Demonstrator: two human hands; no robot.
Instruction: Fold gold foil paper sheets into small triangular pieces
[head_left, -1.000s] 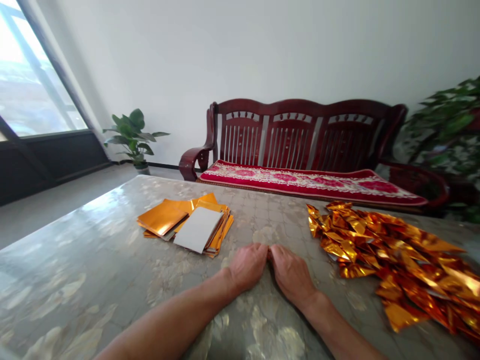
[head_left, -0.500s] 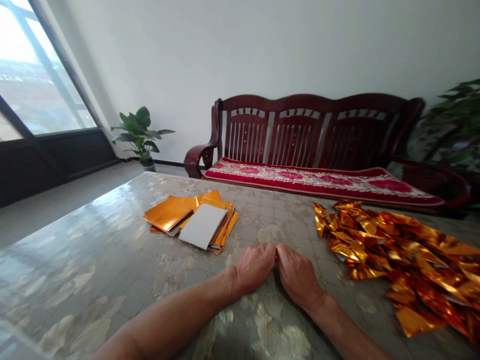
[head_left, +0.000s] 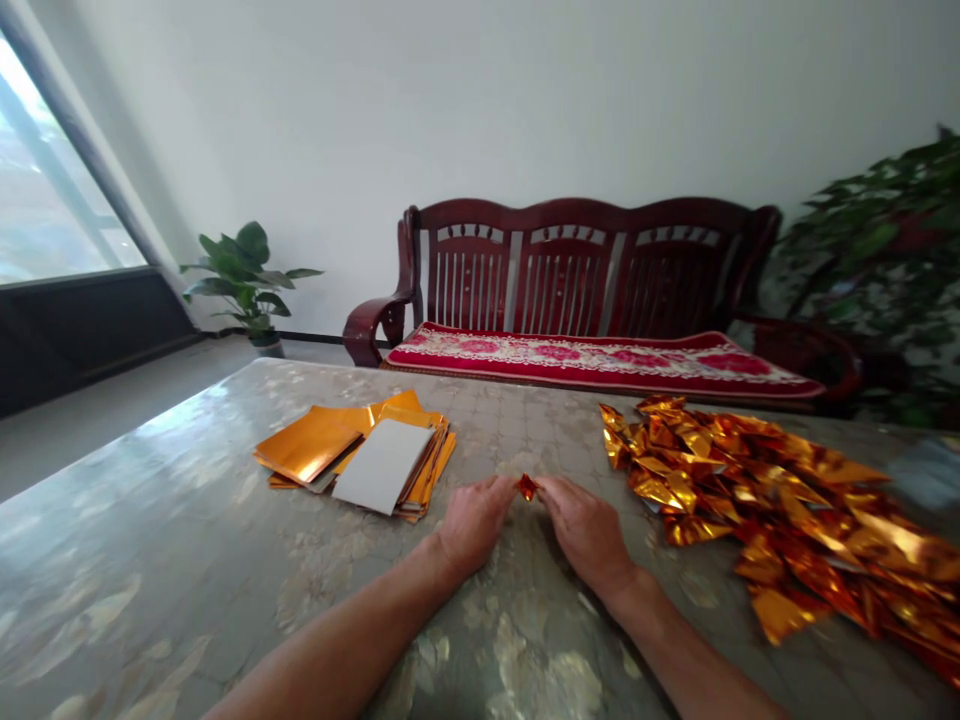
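Note:
Between my two hands, just above the table, is a small folded piece of gold foil paper (head_left: pixel 527 487), mostly covered by fingers. My left hand (head_left: pixel 477 518) is closed on its left end, and my right hand (head_left: pixel 586 527) pinches the right end. Left of my hands lies a loose stack of gold foil paper sheets (head_left: pixel 307 445), with a pale grey-white sheet face (head_left: pixel 384 465) on top. To the right spreads a heap of folded gold foil pieces (head_left: pixel 720 470), shiny and pointed.
The table (head_left: pixel 187 560) has a glossy floral cover. Beyond its far edge stands a dark wooden bench (head_left: pixel 574 280) with a red patterned runner (head_left: pixel 555 352). Potted plants (head_left: pixel 244 275) stand at left and at far right. A window (head_left: pixel 52 170) is at upper left.
My hands have drawn slightly apart, and the folded foil piece now shows between them. The whole view has shifted, so the table and bench appear further left.

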